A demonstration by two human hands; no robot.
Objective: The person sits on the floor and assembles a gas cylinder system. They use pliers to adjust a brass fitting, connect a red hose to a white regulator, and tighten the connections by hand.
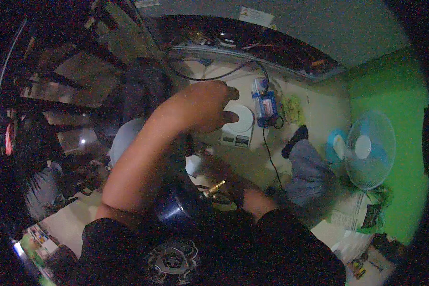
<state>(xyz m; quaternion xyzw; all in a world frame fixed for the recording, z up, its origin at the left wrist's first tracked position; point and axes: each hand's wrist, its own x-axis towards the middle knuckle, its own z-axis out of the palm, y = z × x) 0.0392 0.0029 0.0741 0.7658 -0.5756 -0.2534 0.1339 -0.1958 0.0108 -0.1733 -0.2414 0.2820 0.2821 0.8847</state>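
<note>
My left hand (213,104) reaches over a white digital scale (237,139) with a round platform on the floor. Its thumb and a finger are apart, and nothing shows between them. Lower down, my right hand (206,163) is in deep shadow beside a small white object (193,164); its fingers are too dark to read. Close to my body is a shiny dark blue cylinder (176,209). A brass fitting (215,188) sticks up at a slant beside it. Right of the scale stands a blue pump (267,106) with a black hose and cord.
A crumpled yellow-green thing (293,108) lies right of the pump. A person's grey trouser leg and dark foot (296,139) extend nearby. A fan with blue blades (370,150) stands by the green wall (405,95). Dark wooden slats (71,78) fill the left.
</note>
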